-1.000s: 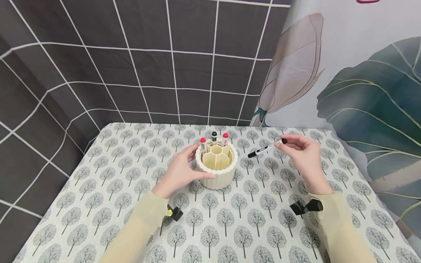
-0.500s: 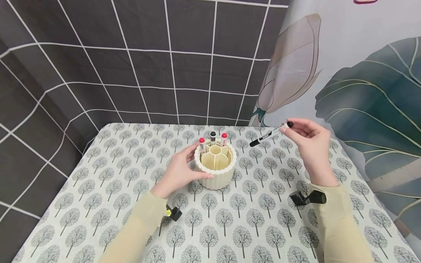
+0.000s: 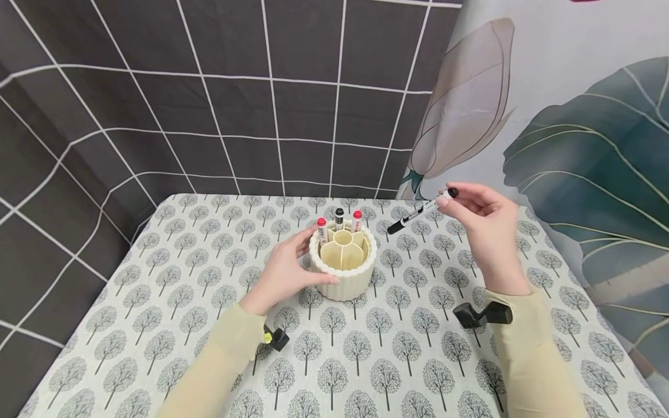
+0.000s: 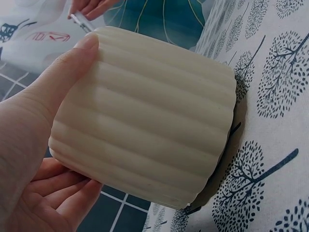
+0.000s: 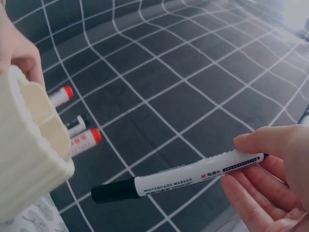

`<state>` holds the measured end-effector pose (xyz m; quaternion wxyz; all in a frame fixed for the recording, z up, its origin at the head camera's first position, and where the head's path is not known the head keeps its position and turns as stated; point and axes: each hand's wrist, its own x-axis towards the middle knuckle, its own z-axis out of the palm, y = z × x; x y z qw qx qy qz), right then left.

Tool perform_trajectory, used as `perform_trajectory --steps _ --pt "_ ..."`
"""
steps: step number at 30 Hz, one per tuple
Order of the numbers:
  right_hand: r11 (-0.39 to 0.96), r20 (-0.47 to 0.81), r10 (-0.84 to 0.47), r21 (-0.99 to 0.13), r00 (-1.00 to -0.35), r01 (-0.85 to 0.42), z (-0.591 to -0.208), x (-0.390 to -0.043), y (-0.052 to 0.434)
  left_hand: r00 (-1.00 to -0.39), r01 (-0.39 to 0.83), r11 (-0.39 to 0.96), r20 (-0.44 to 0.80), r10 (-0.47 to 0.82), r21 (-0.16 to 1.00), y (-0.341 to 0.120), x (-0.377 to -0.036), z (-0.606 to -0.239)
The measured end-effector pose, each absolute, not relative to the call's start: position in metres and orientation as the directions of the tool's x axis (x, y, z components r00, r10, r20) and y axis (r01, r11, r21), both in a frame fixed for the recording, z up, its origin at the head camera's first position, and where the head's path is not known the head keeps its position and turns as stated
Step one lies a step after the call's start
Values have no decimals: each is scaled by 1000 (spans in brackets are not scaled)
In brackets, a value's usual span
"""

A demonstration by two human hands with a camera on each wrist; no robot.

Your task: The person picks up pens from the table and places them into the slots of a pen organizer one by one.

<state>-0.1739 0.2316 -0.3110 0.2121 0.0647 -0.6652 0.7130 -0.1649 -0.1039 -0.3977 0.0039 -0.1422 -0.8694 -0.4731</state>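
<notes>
A cream ribbed pen holder [image 3: 342, 268] stands on the counter [image 3: 157, 302], divided into wedge compartments around a round centre tube. Three markers stand upright in its far compartments: a red-capped marker [image 3: 322, 229] on the left, a black-capped marker [image 3: 339, 217] in the middle and a second red-capped marker [image 3: 357, 220] on the right. The near compartments show only their cream walls.

The left hand [image 3: 284, 273] grips the holder's left side, thumb curled along the near wall and fingers [image 3: 303, 239] wrapped round the far side. The right hand [image 3: 486, 226] is raised above the counter, right of the holder and apart from it, its fingers [image 3: 462, 190] pinching the tail end of a whiteboard marker [image 3: 421, 211]; the black cap points down and left toward the holder.

The counter wears a pale cloth printed with grey trees. Behind it hangs a dark backdrop with a white grid [image 3: 235, 104], and to the right a curtain printed with large leaves [image 3: 575, 133].
</notes>
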Motion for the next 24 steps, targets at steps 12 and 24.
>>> perform_trajectory --steps 12,24 --pt "-111 454 151 -875 -878 -471 -304 -172 211 -954 270 494 163 250 826 -106 -167 -401" --pt "-72 463 100 -880 -881 -470 -304 -168 197 -953 270 486 158 260 831 -106 -168 -400"
